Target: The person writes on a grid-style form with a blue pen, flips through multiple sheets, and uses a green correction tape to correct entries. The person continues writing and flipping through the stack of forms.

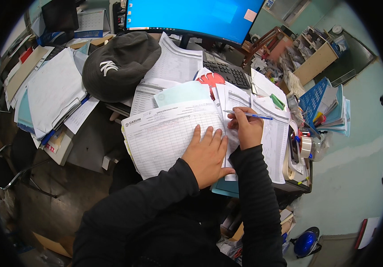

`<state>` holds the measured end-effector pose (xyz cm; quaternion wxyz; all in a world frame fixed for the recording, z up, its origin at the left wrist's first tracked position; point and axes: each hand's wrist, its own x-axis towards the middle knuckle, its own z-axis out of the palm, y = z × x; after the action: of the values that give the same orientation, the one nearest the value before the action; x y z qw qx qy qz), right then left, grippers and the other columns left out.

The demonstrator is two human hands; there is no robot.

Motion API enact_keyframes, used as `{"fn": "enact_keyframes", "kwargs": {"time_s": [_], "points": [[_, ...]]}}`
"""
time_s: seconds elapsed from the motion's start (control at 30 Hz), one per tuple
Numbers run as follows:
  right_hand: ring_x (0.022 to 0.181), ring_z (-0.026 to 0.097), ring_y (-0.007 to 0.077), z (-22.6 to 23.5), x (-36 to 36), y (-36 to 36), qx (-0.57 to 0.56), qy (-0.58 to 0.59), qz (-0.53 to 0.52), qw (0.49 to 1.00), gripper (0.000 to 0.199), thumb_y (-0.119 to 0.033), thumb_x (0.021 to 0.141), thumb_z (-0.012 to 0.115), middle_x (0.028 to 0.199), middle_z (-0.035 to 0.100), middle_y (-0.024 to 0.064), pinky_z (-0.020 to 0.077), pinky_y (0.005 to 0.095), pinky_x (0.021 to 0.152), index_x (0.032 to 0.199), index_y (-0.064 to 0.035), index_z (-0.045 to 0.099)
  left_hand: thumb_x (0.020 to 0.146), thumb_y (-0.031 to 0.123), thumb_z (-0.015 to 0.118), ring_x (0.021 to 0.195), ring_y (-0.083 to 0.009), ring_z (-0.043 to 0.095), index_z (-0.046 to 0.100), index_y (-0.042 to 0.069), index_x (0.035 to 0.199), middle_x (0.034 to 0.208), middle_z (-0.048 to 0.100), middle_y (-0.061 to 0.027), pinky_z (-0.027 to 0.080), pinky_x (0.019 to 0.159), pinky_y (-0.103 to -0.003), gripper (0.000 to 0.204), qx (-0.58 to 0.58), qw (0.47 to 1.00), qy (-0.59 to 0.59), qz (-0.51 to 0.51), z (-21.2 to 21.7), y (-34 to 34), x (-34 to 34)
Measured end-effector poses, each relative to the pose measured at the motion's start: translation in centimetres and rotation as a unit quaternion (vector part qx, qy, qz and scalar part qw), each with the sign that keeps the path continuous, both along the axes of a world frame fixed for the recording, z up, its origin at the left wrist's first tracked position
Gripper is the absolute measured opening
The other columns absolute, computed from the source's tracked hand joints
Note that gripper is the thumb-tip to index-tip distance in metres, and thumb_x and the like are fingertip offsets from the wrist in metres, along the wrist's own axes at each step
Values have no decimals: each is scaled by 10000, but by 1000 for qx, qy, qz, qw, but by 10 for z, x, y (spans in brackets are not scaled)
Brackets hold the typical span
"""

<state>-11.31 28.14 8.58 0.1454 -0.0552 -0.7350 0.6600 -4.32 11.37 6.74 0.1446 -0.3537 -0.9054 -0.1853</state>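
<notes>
A printed form with a ruled grid (pixel 165 138) lies on a pile of papers at the desk's front. My left hand (pixel 207 155) rests flat on its right part, fingers spread. Just right of it, my right hand (pixel 247 127) is closed around a blue pen (pixel 262 116), which lies roughly level across the fingers above other printed sheets (pixel 269 147). A pale green slip (pixel 182 94) and a red, rounded item (pixel 212 79) show behind the form. Under my wrists, part of a teal folder (pixel 225 188) sticks out.
A dark cap (pixel 122 62) sits behind the form, left of a black keyboard (pixel 227 73). Beyond stands a lit monitor (pixel 191 18). Paper stacks (pixel 53 91) fill the left side. A blue file rack (pixel 316 102) and tape roll (pixel 305 147) are at the right.
</notes>
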Motion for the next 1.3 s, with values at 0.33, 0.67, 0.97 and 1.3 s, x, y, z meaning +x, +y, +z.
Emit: {"fn": "enact_keyframes", "kwargs": {"time_s": [0.33, 0.67, 0.97, 1.3], "points": [[633, 625, 94, -11, 4, -8, 103, 39, 102, 989, 119, -93, 904, 642, 800, 697, 87, 477, 216, 535, 964, 9, 654, 898, 638, 508, 1322, -401, 447, 550, -64, 1290, 1379, 511, -236, 305, 1115, -554, 805, -57, 998, -14, 4, 5, -1, 0], [771, 695, 162, -20, 7, -10, 127, 37, 105, 986, 99, -28, 897, 633, 855, 688, 100, 562, 269, 692, 950, 54, 643, 891, 617, 538, 1318, -423, 437, 589, -65, 1192, 1326, 525, -253, 305, 1106, -576, 748, -20, 999, -26, -6, 2, -1, 0], [755, 690, 155, -18, 8, -11, 160, 21, 109, 981, 97, -27, 897, 633, 821, 683, 101, 563, 265, 671, 953, 52, 644, 898, 627, 514, 1314, -433, 435, 592, -72, 1175, 1302, 532, -254, 298, 1103, -587, 757, -31, 999, -32, -10, 3, -2, 0], [696, 668, 137, -21, 8, -12, 135, 62, 95, 984, 90, -37, 893, 640, 789, 679, 83, 536, 257, 635, 927, 45, 652, 897, 633, 510, 1318, -427, 435, 595, -69, 1177, 1307, 531, -253, 295, 1106, -584, 760, -24, 1000, -17, -7, -1, -1, 1]]}}
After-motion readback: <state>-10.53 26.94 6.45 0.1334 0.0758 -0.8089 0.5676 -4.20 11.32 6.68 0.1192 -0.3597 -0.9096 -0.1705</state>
